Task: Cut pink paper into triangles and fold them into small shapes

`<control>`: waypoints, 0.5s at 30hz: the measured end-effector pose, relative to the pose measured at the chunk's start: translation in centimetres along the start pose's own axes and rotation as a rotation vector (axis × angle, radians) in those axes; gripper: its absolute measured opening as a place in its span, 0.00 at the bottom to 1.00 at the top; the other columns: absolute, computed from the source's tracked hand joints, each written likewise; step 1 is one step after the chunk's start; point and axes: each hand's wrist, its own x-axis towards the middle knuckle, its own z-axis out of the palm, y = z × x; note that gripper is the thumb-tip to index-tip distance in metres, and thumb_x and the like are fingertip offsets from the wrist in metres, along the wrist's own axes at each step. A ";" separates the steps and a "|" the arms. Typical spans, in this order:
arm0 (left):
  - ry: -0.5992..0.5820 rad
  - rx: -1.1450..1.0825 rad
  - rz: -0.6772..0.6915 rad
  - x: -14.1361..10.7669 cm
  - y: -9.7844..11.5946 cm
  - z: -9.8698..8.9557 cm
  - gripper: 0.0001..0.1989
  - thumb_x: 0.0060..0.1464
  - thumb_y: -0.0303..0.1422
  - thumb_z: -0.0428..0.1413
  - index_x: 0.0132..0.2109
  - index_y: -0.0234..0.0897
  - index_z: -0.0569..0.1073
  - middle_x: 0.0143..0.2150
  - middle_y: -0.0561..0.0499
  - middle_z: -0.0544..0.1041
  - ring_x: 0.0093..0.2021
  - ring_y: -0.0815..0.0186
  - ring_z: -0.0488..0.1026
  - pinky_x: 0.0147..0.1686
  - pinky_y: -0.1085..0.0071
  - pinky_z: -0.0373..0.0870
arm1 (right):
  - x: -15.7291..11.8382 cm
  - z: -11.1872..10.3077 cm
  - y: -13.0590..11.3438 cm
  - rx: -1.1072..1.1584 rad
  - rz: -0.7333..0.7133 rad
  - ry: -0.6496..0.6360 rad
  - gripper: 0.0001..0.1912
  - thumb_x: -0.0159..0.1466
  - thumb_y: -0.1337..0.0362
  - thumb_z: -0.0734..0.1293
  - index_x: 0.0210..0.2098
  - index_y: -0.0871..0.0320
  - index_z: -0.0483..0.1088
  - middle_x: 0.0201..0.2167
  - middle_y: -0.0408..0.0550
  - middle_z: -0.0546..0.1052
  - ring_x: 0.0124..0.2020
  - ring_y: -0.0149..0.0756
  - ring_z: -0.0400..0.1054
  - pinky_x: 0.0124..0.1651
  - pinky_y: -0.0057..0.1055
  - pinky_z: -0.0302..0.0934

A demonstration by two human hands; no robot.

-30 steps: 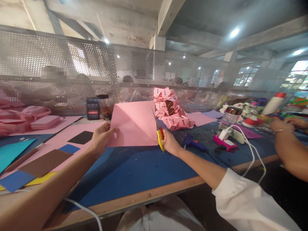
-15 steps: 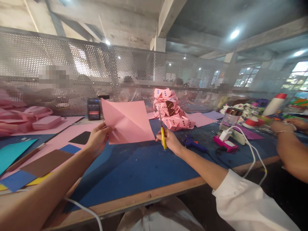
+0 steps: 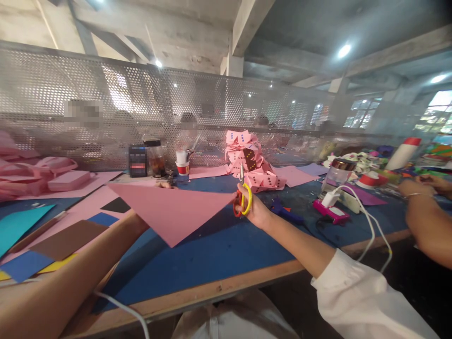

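Observation:
A pink sheet (image 3: 173, 212) of paper or thin foam hangs tilted in front of me, one corner pointing down toward the blue table top (image 3: 212, 263). My left hand (image 3: 165, 184) grips its far edge; the sheet covers most of that hand, with only some fingertips showing above it. In my right hand (image 3: 256, 207) are scissors (image 3: 250, 200) with yellow and red handles, blades upward. The fingertips of this hand also touch the sheet's right corner. Behind the right hand stands a heap of pink folded pieces (image 3: 261, 176) with small coloured dots.
Coloured sheets (image 3: 70, 239) and a pink pile (image 3: 67, 180) lie left. A phone (image 3: 137, 160), a dark jar (image 3: 157, 160) and a cup of tools (image 3: 182, 167) stand behind. Rightward are a blue glue gun (image 3: 287, 212), a pink power strip (image 3: 332, 211) and a co-worker's arm (image 3: 423, 221).
The pink sheet has turned from facing me upright to a tilted position with a corner down. The scissors have rotated in my right hand, and its fingertips now touch the sheet's corner.

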 end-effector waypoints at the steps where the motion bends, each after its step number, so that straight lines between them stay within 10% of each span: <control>1: -0.009 -0.018 -0.014 0.2 -0.1 -0.1 0.28 0.25 0.45 0.74 0.33 0.39 0.73 0.37 0.46 0.80 0.37 0.55 0.78 0.34 0.61 0.76 | 0.1 0.0 0.0 0.017 -0.004 0.014 0.25 0.57 0.40 0.72 0.32 0.55 0.66 0.27 0.43 0.75 0.20 0.26 0.61 0.19 0.24 0.52; 15: 0.232 0.145 -0.050 -1.1 0.3 0.8 0.24 0.29 0.38 0.73 0.37 0.32 0.80 0.31 0.42 0.83 0.29 0.52 0.79 0.27 0.61 0.77 | 0.3 0.0 0.4 0.059 -0.112 0.110 0.25 0.44 0.61 0.83 0.34 0.57 0.67 0.26 0.35 0.69 0.20 0.21 0.62 0.20 0.20 0.56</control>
